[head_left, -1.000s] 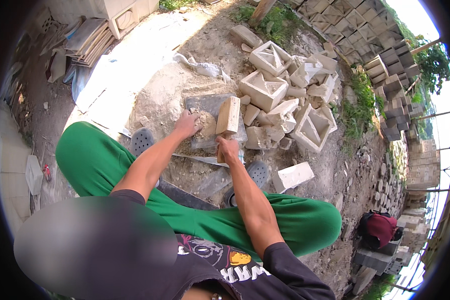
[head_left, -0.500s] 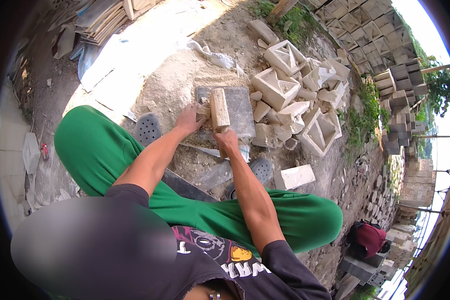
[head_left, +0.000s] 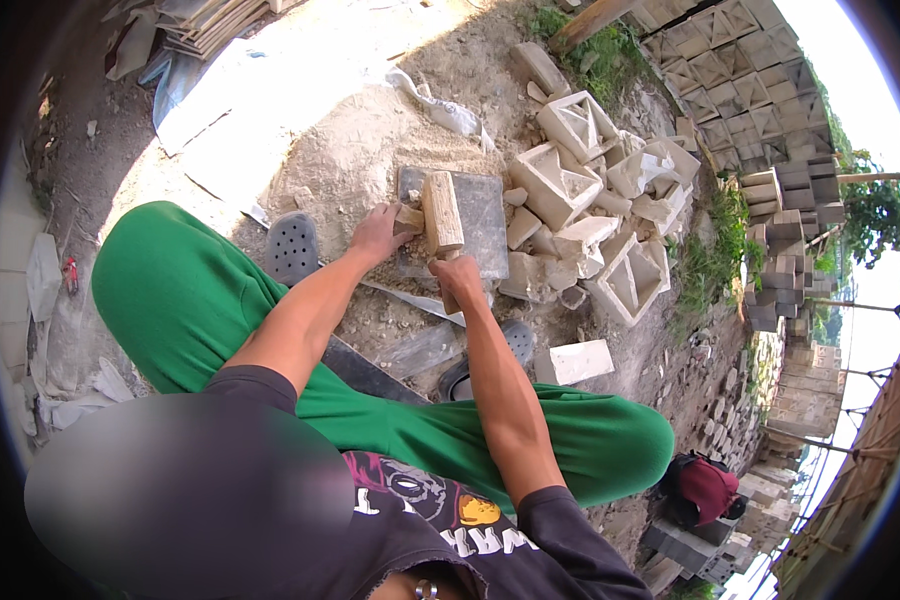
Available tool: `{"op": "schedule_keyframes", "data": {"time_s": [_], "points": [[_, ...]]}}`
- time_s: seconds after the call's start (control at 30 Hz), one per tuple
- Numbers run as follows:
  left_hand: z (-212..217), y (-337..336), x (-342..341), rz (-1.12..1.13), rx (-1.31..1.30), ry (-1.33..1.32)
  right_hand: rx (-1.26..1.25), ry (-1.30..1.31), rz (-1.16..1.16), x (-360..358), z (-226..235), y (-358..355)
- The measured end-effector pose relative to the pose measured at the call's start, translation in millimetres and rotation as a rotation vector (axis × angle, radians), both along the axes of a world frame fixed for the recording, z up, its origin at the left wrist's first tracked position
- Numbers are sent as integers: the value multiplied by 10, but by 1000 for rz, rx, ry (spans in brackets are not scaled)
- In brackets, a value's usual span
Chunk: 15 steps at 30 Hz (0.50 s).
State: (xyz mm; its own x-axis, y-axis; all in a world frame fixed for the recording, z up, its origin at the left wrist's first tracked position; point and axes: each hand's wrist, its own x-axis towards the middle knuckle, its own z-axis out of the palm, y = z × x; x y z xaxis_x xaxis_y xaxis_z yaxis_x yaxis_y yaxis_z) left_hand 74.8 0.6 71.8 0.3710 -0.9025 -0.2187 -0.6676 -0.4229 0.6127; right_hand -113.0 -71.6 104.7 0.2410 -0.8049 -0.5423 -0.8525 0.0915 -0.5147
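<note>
Right hand: in the head view, the right hand (head_left: 458, 275) is clamped around the handle of a wooden mallet (head_left: 443, 213); the fist covers the handle's middle, and a short end shows below it.
Left hand: the left hand (head_left: 378, 234) is pinched on a tan chunk (head_left: 408, 219), thumb and fingers on either side; some fingers are hard to make out.
Chunk: over the left part of a dark slab (head_left: 483, 215), just beside the mallet head; its left side is covered by the hand, and I cannot tell whether the mallet touches it.
Slab: flat on dusty ground, its middle hidden by the mallet.
Blocks: pale hollow blocks (head_left: 545, 190) and broken pieces lie heaped right of the slab, overlapping, so the lower ones are partly covered.
White block: alone, the white block (head_left: 576, 362) lies near the right knee.
Shoes: the left shoe (head_left: 292, 250) is plain to see; the right shoe (head_left: 517, 342) is partly behind the forearm.
Shirt: one side of the dark shirt (head_left: 590, 545) is lost under a blur.
Boards: stacked boards (head_left: 210, 22) are cut off by the upper edge.
Sunlit ground: too bright for detail.
</note>
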Motion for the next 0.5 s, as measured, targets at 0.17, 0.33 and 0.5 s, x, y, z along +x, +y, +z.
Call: {"op": "schedule_keyframes", "data": {"time_s": [0.17,0.33,0.5], "points": [[-44,89,47,103,9,23,196,-35,-131,169,498,-101],[-98,111,39,205,-70,-18,-76,-300,-147,215,431,-38],[-90,43,34,190,-46,-5,128,-47,-133,20,-90,55]]}}
